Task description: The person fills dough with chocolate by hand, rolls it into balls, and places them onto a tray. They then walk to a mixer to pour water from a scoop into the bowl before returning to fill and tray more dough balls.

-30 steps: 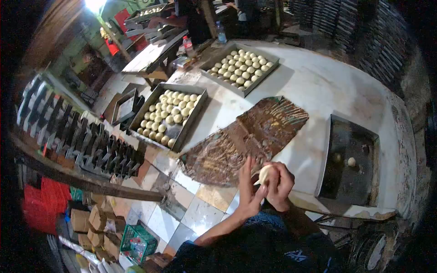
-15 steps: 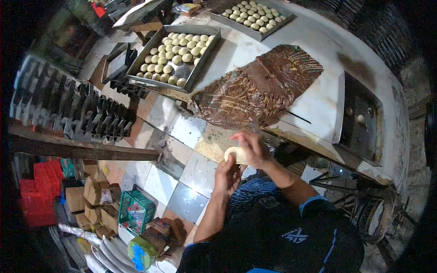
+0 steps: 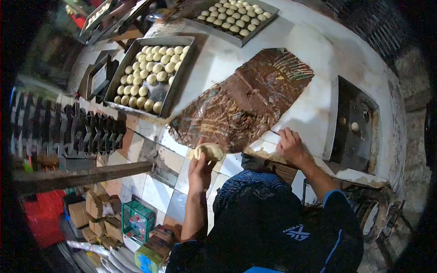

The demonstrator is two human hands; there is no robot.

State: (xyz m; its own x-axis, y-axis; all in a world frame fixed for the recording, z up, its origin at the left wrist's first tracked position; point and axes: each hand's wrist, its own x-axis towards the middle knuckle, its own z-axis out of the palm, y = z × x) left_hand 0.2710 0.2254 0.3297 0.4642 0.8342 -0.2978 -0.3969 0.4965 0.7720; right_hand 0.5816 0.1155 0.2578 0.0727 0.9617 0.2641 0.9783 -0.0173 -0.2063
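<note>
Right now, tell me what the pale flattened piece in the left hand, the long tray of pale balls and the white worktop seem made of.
Pale flattened piece in the left hand: likely soft raw dough, matte, edges drooping.
Long grey tray of pale balls: probably sheet metal, dull sheen, folded rims.
White worktop: maybe painted or stone slab; smooth, stained, chipped edge.

A small bakery workshop is showing itself: trays of dough balls (image 3: 145,75) are sitting at eleven o'clock on a white worktable (image 3: 314,45), empty baking tins (image 3: 86,132) stacking at nine.
</note>
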